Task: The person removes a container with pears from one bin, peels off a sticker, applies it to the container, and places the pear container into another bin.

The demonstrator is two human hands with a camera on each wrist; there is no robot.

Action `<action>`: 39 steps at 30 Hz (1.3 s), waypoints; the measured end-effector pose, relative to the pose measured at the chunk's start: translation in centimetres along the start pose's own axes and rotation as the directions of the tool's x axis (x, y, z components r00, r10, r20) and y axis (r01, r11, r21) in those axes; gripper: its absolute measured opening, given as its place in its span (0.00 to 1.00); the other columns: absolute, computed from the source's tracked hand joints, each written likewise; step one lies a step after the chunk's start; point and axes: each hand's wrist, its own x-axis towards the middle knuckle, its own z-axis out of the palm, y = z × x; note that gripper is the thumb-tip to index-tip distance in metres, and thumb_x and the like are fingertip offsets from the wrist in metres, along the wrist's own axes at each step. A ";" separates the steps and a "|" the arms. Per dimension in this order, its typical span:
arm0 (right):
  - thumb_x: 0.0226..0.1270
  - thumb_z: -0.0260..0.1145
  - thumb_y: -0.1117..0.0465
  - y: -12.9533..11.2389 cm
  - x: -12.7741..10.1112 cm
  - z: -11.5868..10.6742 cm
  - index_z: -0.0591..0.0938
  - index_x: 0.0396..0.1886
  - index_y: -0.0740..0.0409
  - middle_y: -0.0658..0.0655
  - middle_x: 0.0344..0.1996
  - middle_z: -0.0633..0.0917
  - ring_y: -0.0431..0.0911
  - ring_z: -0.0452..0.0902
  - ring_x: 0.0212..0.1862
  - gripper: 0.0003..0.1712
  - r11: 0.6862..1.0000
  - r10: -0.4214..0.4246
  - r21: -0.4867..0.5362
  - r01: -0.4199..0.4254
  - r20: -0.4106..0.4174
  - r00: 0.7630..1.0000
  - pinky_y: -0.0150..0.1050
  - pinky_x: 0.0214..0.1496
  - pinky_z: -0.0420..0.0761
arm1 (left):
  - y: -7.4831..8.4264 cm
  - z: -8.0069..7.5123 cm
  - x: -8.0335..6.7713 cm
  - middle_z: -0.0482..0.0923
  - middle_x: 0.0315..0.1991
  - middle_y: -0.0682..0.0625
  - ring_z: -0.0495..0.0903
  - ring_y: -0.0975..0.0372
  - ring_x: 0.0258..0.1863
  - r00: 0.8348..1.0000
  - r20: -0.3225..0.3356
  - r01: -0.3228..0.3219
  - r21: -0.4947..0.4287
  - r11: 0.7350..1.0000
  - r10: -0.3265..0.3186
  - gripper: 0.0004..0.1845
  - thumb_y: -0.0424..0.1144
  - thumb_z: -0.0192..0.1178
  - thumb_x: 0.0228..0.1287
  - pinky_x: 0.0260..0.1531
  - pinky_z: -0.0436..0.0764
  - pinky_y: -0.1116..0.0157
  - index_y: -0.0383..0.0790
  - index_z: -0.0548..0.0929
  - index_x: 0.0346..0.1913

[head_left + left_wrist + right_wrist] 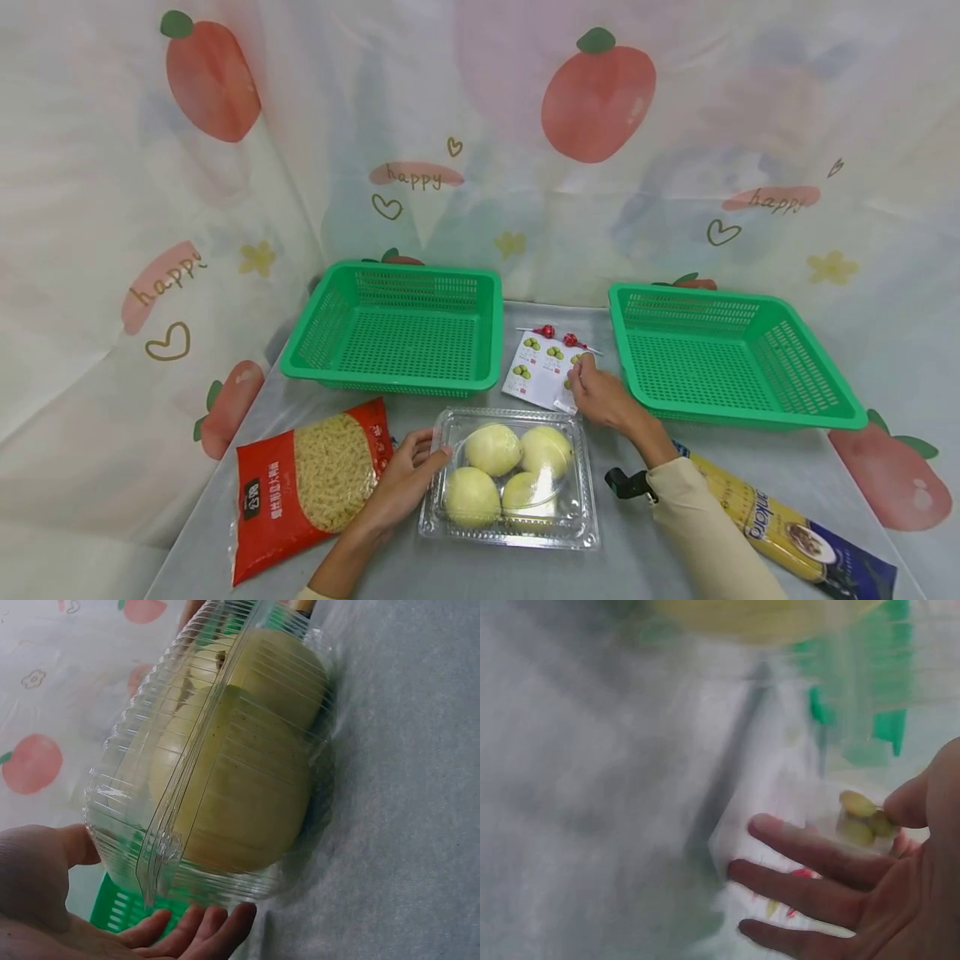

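A clear plastic clamshell box (517, 537) with several pale yellow-green round fruits (492, 450) stands at the front middle of the table. My left hand (408, 479) rests against its left side, thumb by the lid edge and fingers loosely extended along the wall, also seen in the left wrist view. My right hand (600, 393) is over a white sticker sheet (525, 382) printed with green fruit pictures, behind the box. In the blurred right wrist view, its thumb and index finger pinch a small clear sticker (866, 821) with a green fruit picture; the other fingers spread out.
Green plastic baskets stand at the back left (405, 387) and back right (750, 417). Two red-wrapped lollipops (558, 335) lie behind the sheet. A red bag of pasta (307, 483) lies at the left, a yellow and blue packet (780, 521) at the right.
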 end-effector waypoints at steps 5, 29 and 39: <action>0.88 0.43 0.62 -0.6 -0.1 -0.3 0.63 0.50 0.64 0.57 0.29 0.78 0.47 0.71 0.26 0.08 0.999 -0.025 0.032 0.024 0.021 0.999 0.42 0.29 0.73 | 0.2 -0.2 -0.1 0.72 0.72 0.34 0.71 0.41 0.72 1.000 0.001 -0.012 -0.008 1.000 0.012 0.36 0.50 0.62 0.78 0.70 0.72 0.41 0.32 0.67 0.77; 0.89 0.48 0.59 -8.6 -4.1 -3.8 0.69 0.45 0.53 0.55 0.44 0.87 0.40 0.78 0.35 0.06 0.977 -0.199 0.086 0.194 0.056 0.978 0.37 0.36 0.76 | 0.4 0.4 0.8 0.65 0.77 0.35 0.66 0.40 0.75 0.996 -0.025 -0.086 0.051 0.995 0.087 0.39 0.47 0.62 0.78 0.70 0.72 0.39 0.36 0.60 0.82; 0.89 0.48 0.57 -10.5 -5.2 -2.1 0.75 0.47 0.53 0.57 0.55 0.87 0.45 0.83 0.48 0.10 0.970 -0.212 0.152 0.189 0.152 0.965 0.44 0.49 0.82 | 0.8 1.3 1.0 0.61 0.80 0.34 0.61 0.35 0.79 0.990 -0.033 -0.132 0.114 0.985 0.137 0.39 0.50 0.64 0.75 0.73 0.63 0.32 0.41 0.62 0.81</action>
